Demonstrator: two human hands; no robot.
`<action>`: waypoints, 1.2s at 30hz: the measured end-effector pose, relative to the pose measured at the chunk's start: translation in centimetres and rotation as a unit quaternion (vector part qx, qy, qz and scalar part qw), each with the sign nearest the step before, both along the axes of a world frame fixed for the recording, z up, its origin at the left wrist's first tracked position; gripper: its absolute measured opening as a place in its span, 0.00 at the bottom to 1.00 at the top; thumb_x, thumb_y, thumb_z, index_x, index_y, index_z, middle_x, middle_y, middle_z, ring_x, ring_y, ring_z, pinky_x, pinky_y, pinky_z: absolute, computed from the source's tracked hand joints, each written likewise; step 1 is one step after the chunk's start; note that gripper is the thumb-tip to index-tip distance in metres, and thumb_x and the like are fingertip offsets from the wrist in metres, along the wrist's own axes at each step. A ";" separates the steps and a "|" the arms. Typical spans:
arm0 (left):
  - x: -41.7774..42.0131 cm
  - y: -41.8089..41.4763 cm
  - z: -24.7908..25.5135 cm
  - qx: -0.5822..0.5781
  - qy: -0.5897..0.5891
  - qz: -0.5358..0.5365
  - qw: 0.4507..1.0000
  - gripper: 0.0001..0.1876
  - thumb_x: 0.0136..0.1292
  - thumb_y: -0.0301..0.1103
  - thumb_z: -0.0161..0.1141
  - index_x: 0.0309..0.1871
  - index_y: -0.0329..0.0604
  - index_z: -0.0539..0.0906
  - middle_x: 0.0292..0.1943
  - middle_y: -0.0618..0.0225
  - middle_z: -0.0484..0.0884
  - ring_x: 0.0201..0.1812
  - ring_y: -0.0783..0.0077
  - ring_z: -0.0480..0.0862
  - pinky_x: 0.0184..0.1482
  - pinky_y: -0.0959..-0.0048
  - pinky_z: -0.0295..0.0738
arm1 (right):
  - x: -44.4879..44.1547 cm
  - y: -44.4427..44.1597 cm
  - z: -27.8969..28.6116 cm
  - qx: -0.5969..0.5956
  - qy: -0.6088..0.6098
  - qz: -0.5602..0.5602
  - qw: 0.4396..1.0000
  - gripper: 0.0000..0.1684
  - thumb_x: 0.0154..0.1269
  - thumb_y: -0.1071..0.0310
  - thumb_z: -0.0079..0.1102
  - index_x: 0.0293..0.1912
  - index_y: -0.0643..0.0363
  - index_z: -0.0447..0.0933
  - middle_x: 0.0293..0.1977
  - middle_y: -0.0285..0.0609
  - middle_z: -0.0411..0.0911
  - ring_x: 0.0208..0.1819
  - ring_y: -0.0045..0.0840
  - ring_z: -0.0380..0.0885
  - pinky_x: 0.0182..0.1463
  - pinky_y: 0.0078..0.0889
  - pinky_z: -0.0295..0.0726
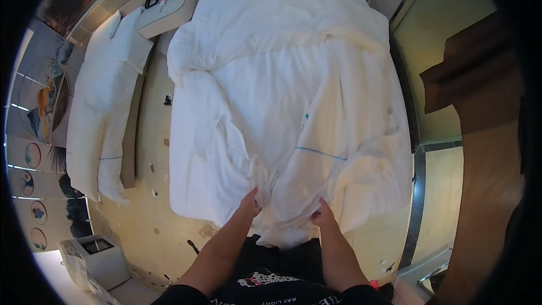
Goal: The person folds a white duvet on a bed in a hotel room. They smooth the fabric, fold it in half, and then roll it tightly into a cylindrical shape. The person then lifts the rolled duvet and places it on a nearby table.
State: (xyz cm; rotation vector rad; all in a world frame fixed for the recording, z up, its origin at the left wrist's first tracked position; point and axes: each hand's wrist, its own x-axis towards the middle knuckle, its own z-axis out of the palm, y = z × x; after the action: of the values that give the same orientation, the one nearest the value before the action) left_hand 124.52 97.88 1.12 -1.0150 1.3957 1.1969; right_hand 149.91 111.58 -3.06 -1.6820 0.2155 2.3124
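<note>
A bunched white duvet with its cover (271, 80) spreads over the large bed before me, and its near end hangs against my shirt. My left hand (252, 203) grips a gathered fold of the white fabric left of the middle. To the right, my right hand (324, 214) pinches another edge of it, its fingertips partly hidden by cloth. Between the two hands the fabric sags in loose folds. A blue stripe (322, 153) crosses the cloth a little above my right hand. The bed's white mattress (184, 178) shows along the left side.
A second bed (108, 80) with white bedding stands to the left, beyond a strip of tiled floor (154, 135) with scattered scraps. A nightstand (165, 19) holds small items. A white bin (99, 258) stands lower left. Brown curtain (487, 144) hangs beside a glass panel on the right.
</note>
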 end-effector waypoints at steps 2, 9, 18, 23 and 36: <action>-0.3 1.8 3.2 0.048 -0.015 0.049 0.998 0.30 0.58 0.55 0.62 0.57 0.46 0.72 0.57 0.63 0.73 0.57 0.62 0.72 0.58 0.59 0.64 | -1.8 2.7 1.4 0.029 0.035 0.038 0.998 0.24 0.53 0.58 0.68 0.47 0.53 0.72 0.37 0.38 0.74 0.34 0.26 0.72 0.25 0.31 0.64; -4.3 7.0 7.7 0.271 -0.099 0.117 0.950 0.28 0.63 0.55 0.55 0.60 0.47 0.72 0.59 0.64 0.74 0.60 0.60 0.71 0.64 0.54 0.62 | -13.6 15.1 10.4 0.148 0.215 0.006 0.965 0.20 0.64 0.67 0.47 0.56 0.60 0.70 0.53 0.44 0.73 0.57 0.36 0.70 0.61 0.42 0.70; -20.8 11.9 21.8 0.595 0.212 0.244 0.736 0.22 0.64 0.33 0.49 0.61 0.39 0.70 0.62 0.56 0.70 0.64 0.56 0.67 0.69 0.53 0.53 | -15.2 31.4 22.6 0.303 0.495 -0.206 0.788 0.20 0.63 0.66 0.42 0.50 0.64 0.74 0.52 0.48 0.75 0.57 0.38 0.71 0.64 0.44 0.66; -24.5 6.5 15.4 0.510 0.167 0.357 0.765 0.22 0.63 0.33 0.42 0.60 0.37 0.70 0.62 0.56 0.70 0.65 0.55 0.66 0.68 0.51 0.55 | -14.8 26.7 22.2 0.320 0.356 -0.175 0.860 0.24 0.64 0.59 0.43 0.57 0.59 0.69 0.56 0.42 0.73 0.59 0.36 0.69 0.64 0.43 0.64; -12.6 -0.8 5.6 -0.197 0.401 -0.474 0.759 0.44 0.42 0.62 0.69 0.55 0.36 0.72 0.49 0.57 0.77 0.55 0.59 0.74 0.55 0.60 0.69 | -16.9 1.8 9.6 0.362 -0.486 0.524 0.599 0.70 0.41 0.46 0.74 0.71 0.53 0.35 0.70 0.50 0.39 0.71 0.47 0.37 0.69 0.54 0.46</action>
State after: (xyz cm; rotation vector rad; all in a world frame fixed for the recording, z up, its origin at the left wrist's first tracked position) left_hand 111.91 97.12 6.68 0.1464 2.4782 0.5156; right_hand 132.99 113.43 6.50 -2.4209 -2.0524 0.9839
